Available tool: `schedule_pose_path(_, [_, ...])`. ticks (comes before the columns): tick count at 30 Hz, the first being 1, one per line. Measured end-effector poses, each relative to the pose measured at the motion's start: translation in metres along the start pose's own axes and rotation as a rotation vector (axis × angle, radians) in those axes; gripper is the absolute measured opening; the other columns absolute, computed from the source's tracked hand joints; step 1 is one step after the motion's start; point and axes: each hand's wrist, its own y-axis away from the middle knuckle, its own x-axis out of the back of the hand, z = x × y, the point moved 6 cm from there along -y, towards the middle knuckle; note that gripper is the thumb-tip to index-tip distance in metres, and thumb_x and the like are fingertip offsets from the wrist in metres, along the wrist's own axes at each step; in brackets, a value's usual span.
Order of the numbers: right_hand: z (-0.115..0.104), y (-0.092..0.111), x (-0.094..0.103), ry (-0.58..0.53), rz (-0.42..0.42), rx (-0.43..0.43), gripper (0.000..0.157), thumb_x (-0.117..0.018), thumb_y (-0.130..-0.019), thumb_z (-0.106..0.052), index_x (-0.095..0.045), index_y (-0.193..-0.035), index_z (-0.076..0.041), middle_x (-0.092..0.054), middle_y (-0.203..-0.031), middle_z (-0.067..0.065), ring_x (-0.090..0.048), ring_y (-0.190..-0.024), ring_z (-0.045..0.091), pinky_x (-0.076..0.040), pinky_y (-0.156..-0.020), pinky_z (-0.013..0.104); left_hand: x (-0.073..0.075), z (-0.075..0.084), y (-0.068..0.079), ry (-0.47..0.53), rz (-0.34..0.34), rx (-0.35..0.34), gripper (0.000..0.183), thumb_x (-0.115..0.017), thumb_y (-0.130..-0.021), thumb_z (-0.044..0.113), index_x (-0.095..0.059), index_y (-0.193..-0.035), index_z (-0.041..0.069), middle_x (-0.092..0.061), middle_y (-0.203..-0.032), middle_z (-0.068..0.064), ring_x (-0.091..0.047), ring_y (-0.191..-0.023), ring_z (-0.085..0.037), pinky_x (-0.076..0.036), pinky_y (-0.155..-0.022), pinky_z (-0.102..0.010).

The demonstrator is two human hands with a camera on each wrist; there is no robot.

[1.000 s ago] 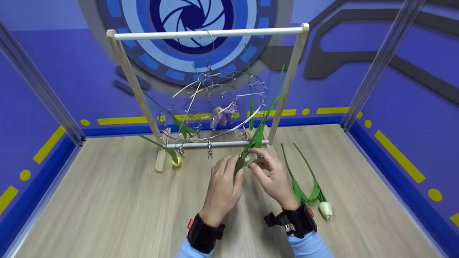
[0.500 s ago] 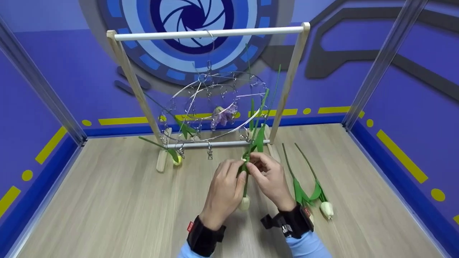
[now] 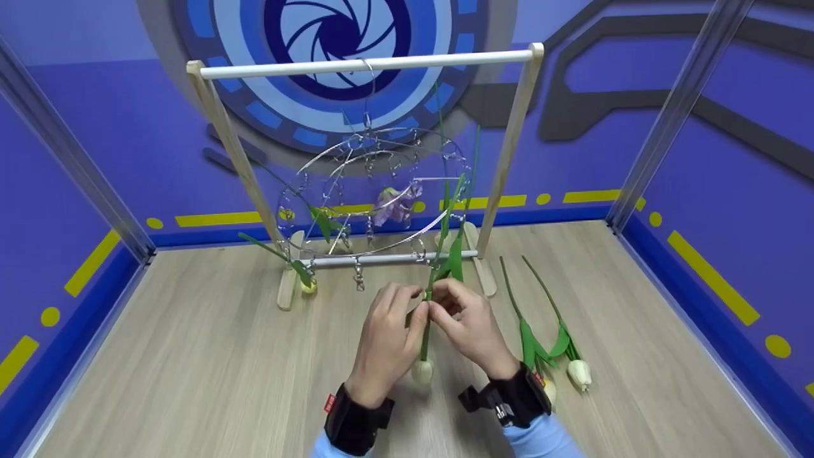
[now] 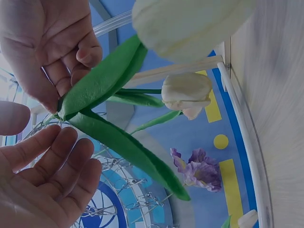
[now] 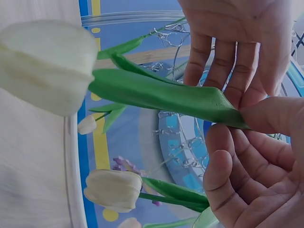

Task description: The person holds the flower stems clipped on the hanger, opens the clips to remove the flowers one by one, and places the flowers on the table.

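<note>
A white tulip (image 3: 422, 372) hangs head-down between my two hands. My right hand (image 3: 474, 327) pinches it where the green leaves (image 4: 107, 73) join the stem, as both wrist views show. My left hand (image 3: 385, 340) is close against the other side of that joint. In the left wrist view its fingers reach out fairly straight and touch the leaf base, the thumb apart from them. Above stands a round metal hanger (image 3: 381, 248) with dangling clips (image 3: 358, 277). From it hang a purple flower (image 3: 393, 205) and other tulips, including a yellow one (image 3: 308, 287).
A wooden stand with a white top rail (image 3: 286, 69) carries the hanger. Two tulips, one with a white head (image 3: 579, 374), lie on the table (image 3: 191, 369) to the right, partly behind my right wrist. Printed panels (image 3: 604, 159) enclose the back and sides.
The tulip's head, hidden a second ago, has swung below the hands. Both hands have shifted slightly left and down with it. The hanger and its clips have turned a little.
</note>
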Motion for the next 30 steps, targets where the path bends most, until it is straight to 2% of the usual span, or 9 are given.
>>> schedule_pose_path(7, [-0.002, 0.001, -0.003, 0.009, -0.026, -0.018, 0.012, -0.069, -0.094, 0.003, -0.068, -0.104, -0.004, -0.068, -0.084, 0.0, -0.063, -0.072, 0.011, -0.053, -0.061, 0.023, 0.003, -0.003, -0.004, 0.067, 0.021, 0.058, 0.02, -0.063, -0.101, 0.012, -0.068, -0.115, -0.001, -0.066, -0.109, -0.012, -0.065, -0.105, -0.023, -0.056, -0.088, -0.039])
schedule_pose_path(13, [-0.003, 0.002, -0.005, 0.001, -0.017, 0.029, 0.012, -0.07, -0.095, 0.002, -0.069, -0.105, -0.004, -0.069, -0.087, 0.001, -0.064, -0.073, 0.013, -0.053, -0.059, 0.023, 0.003, -0.005, -0.008, 0.09, 0.037, 0.081, 0.021, -0.061, -0.104, 0.015, -0.067, -0.117, 0.0, -0.066, -0.109, -0.011, -0.064, -0.104, -0.024, -0.055, -0.087, -0.041])
schedule_pose_path(20, [-0.005, 0.003, -0.005, 0.01, -0.011, 0.042, 0.01, -0.071, -0.095, -0.001, -0.068, -0.104, -0.006, -0.068, -0.088, 0.001, -0.062, -0.072, 0.011, -0.052, -0.058, 0.023, 0.008, -0.017, -0.02, 0.195, 0.041, 0.151, 0.022, -0.059, -0.105, 0.013, -0.065, -0.121, -0.001, -0.067, -0.112, -0.011, -0.064, -0.103, -0.022, -0.055, -0.087, -0.043])
schedule_pose_path(30, [-0.008, 0.004, -0.009, 0.057, -0.037, 0.05, 0.011, -0.071, -0.094, -0.001, -0.069, -0.104, -0.005, -0.065, -0.088, 0.0, -0.059, -0.073, 0.01, -0.051, -0.06, 0.024, 0.011, -0.02, -0.029, 0.234, 0.049, 0.172, 0.024, -0.057, -0.105, 0.013, -0.066, -0.12, -0.004, -0.066, -0.11, -0.012, -0.065, -0.097, -0.022, -0.057, -0.085, -0.037])
